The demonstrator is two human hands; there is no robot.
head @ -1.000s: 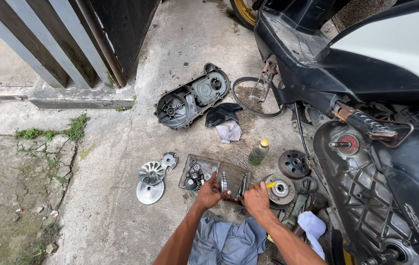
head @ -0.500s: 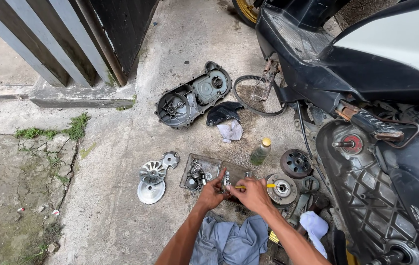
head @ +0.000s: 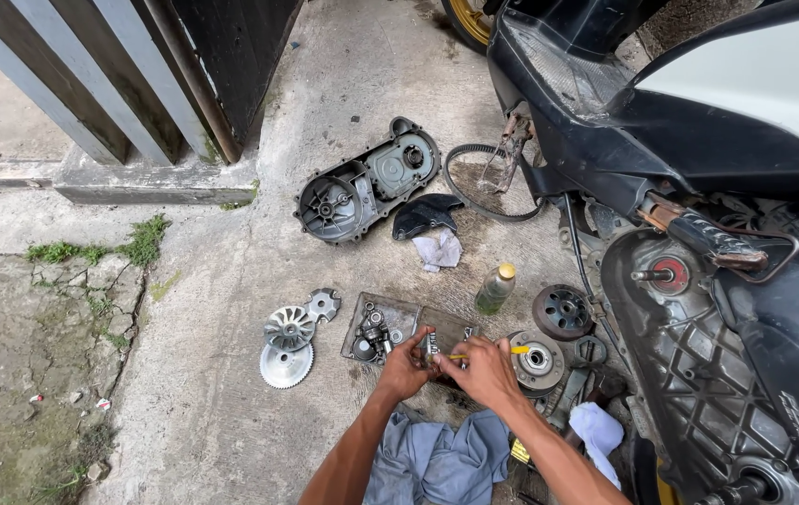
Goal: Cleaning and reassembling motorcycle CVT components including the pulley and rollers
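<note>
The left hand (head: 406, 367) is closed around a small metal part (head: 429, 348), pinching it over the near edge of a shallow metal tray (head: 398, 313) on the concrete floor (head: 231, 281). The right hand (head: 486, 372) meets it from the other side, gripping a thin tool with a yellow handle (head: 515, 350) whose tip points at that part; how the tip sits against it is too small to tell.

The tray holds more small parts. Just right of the right hand lies a round clutch assembly (head: 538, 360), and beyond it a dark clutch bell (head: 560, 310). A small oil bottle with a yellow cap (head: 495, 288) stands behind the tray. Left of the tray lie a finned pulley face (head: 288, 327) and a toothed disc (head: 285, 366). Farther off rest a grey transmission cover (head: 367, 180), a drive belt (head: 484, 182) and a white rag (head: 439, 249). A dark scooter (head: 699, 140) fills the right side.
</note>
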